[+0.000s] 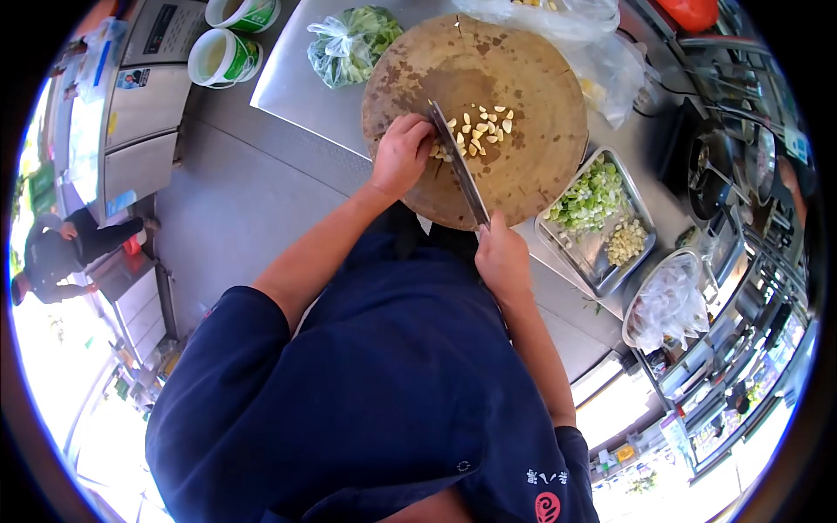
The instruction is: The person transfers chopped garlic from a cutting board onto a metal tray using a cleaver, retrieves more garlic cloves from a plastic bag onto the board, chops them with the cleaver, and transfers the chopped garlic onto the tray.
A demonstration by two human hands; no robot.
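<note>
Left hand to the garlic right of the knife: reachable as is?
Probably not straight across: the knife, gripped by the right hand, stands between the left hand and that garlic. Reaching over it might work.

Left hand [404,154] curled; right hand [503,259] clenched; forearms [318,242] extended, bare

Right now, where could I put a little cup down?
There's bare steel counter between the bagged greens, the chopping board and the counter's left edge; probably best. The board has bare wood beyond the garlic pieces. It's crowded around the knife, left hand and right hand, and right of the board, with the tray and plastic bag.
</note>
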